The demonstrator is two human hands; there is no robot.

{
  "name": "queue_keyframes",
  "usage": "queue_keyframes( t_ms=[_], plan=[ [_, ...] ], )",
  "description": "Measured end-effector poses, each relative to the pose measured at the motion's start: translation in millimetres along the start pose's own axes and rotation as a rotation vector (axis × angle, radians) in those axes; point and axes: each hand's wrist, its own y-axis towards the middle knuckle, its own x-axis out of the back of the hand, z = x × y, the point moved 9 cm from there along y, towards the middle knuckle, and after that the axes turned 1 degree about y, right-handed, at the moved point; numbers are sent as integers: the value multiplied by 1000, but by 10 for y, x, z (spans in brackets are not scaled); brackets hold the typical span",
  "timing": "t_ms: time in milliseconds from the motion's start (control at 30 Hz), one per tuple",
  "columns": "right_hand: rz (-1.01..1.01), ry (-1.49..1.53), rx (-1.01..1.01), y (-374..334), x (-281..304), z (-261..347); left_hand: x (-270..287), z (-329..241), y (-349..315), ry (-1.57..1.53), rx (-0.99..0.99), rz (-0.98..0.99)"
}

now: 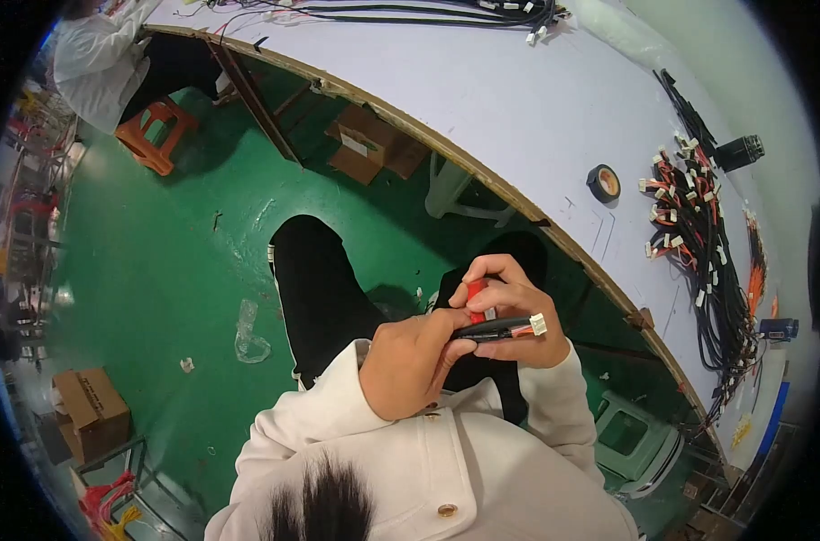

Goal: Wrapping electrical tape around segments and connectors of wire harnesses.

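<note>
Black cable bundle with white plug, red cylindrical tool, cream jacket sleeves, green floor, pale lilac table, black tape roll

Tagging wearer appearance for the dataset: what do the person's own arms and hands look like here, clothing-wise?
Both arms are in long cream-white sleeves of a jacket with round gold-coloured buttons on the front. The left hand and right hand are bare: no gloves, and no rings or watch can be made out. The cuffs reach the wrists and look plain, with no markings.

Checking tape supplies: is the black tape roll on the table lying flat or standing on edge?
Lying flat: the black tape roll shows its round face and centre hole upward on the white table, apart from the wire harnesses.
</note>
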Motion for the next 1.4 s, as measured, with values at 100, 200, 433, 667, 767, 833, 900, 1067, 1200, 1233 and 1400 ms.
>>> queue_keyframes(
  t_ms=[100,200,433,667,767,833,900,1067,1200,1233,1400],
  plan=[
    [6,36,51,15,-21,38,22,-57,0,15,-72,-27],
    [40,80,90,28,-54,48,13,-31,-1,39,-59,-22],
    [64,220,38,32,-154,0,26,-36,-7,37,-90,-78],
    [-342,321,-221,-211,-152,-279,129,-11,13,108,-67,-125],
    [-383,336,-210,-271,-165,-254,148,-11,21,107,-61,-137],
    [-403,478,-273,-316,-215,-296,162,-11,29,97,-65,-149],
    [-417,497,-276,-341,-242,-259,187,-31,35,152,-87,-175],
    [-419,458,-343,-337,-309,-179,203,-68,60,338,-112,-170],
    [-508,509,-459,-360,-287,-134,201,-70,79,496,-134,-98],
    [-516,599,-490,-365,-320,-134,226,-73,83,502,-145,-109],
    [-530,219,-385,-287,-246,25,227,37,108,389,-83,-57]
  ],
)
